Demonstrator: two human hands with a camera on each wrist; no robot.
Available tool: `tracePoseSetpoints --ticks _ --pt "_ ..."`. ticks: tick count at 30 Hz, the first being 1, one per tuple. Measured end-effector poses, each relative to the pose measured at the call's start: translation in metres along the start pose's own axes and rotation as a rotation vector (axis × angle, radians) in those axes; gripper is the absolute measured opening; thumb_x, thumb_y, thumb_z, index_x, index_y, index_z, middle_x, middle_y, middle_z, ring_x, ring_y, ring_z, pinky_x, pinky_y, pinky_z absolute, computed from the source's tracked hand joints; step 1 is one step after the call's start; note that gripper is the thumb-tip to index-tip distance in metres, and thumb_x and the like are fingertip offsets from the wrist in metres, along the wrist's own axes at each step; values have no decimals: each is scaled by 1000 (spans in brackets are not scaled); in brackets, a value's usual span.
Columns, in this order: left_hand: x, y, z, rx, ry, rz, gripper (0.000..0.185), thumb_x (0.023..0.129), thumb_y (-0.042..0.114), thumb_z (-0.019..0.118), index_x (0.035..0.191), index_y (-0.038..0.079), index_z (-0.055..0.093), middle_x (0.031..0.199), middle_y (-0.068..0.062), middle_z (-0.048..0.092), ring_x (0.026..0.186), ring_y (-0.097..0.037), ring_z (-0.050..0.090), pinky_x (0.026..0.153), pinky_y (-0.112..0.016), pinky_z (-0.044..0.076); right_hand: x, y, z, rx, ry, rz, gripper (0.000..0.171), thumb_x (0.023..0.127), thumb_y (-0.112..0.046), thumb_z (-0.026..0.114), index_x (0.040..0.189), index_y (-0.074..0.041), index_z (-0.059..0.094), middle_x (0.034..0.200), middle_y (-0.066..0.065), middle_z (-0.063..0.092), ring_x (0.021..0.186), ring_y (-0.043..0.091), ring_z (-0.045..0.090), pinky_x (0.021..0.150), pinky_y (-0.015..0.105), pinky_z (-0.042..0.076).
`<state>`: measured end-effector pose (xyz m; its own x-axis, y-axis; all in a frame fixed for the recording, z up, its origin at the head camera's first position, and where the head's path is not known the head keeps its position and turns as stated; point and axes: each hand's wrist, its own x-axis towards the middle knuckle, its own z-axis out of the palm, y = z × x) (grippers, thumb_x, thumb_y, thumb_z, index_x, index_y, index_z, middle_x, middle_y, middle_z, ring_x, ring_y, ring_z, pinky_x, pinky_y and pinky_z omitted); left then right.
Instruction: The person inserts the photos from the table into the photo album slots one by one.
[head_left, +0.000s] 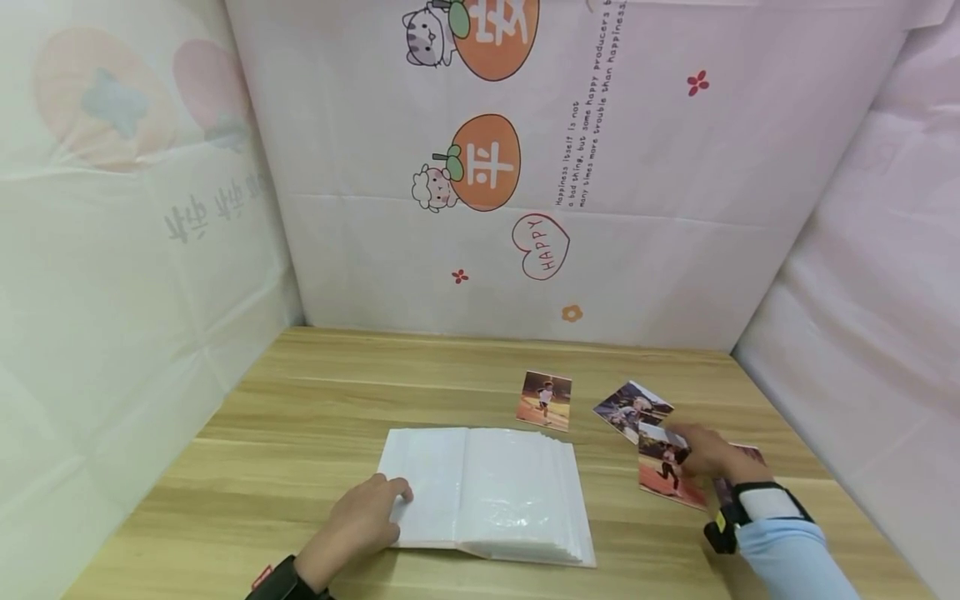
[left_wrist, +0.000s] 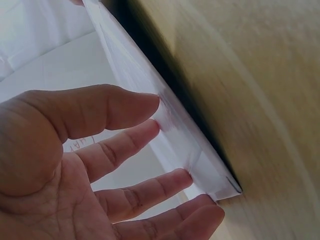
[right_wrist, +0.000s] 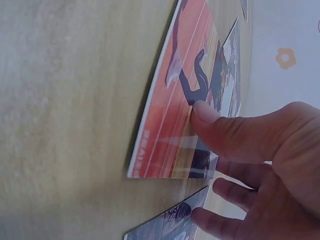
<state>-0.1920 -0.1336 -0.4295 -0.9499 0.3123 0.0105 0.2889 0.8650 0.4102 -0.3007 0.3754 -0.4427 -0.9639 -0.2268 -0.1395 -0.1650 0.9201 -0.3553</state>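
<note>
So this is the pick-up stage of filling a photo album, as far as I can judge. The open album [head_left: 487, 496] sits in the lower middle of the head view on the wooden table [head_left: 315, 400], clear pockets showing. The left hand [head_left: 360, 521] lies flat on its left page, fingers straight and relaxed, just pinning it down; the left wrist view shows the fingertips [left_wrist: 150, 102] against the page edge, not curled round anything.

Over at the lower right, the right hand [head_left: 712, 454] is on the running photo [head_left: 663, 475]. In the right wrist view the thumb [right_wrist: 210, 117] presses on the print's face with the other fingers tucked under its edge, so it looks like a pinch just forming, print barely lifted off the table. Another print [right_wrist: 170, 220] lies just below it there.

Two more photos wait in the middle right: one upright [head_left: 544, 399], one tilted [head_left: 632, 407].

Next move, I'd guess: a firm pinch, lift clear without dragging the neighbouring prints, then line it up with a pocket opening while the left hand holds the page
</note>
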Motion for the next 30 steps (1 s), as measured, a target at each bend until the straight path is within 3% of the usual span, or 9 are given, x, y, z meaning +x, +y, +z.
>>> tracePoseSetpoints --ticks 9,17,25,30 --pt "-1 -1 0 5 -17 17 39 59 -1 66 96 8 63 86 -7 52 69 -19 44 60 -36 40 1 1 3 -37 58 30 77 59 -3 76 126 15 42 111 40 44 101 54 40 83 62 34" --pt "-1 -1 0 11 -28 18 38 59 -1 66 96 7 63 85 -8 51 68 -20 43 60 -36 40 -8 -2 7 -9 162 39 87 57 -10 78 129 17 36 102 33 31 90 46 20 75 55 25" --pt "0 1 0 18 -39 4 36 61 -1 68 95 7 63 83 -7 50 68 -20 43 61 -36 40 -9 -6 4 12 -17 134 68 69 -16 73 127 7 46 123 43 19 108 60 16 84 71 22" --pt "0 2 -1 14 -41 21 36 61 -1 68 95 5 63 83 -7 51 69 -19 43 62 -36 40 -10 -7 2 21 -15 122 74 66 -18 73 128 10 43 124 45 19 108 60 17 84 71 21"
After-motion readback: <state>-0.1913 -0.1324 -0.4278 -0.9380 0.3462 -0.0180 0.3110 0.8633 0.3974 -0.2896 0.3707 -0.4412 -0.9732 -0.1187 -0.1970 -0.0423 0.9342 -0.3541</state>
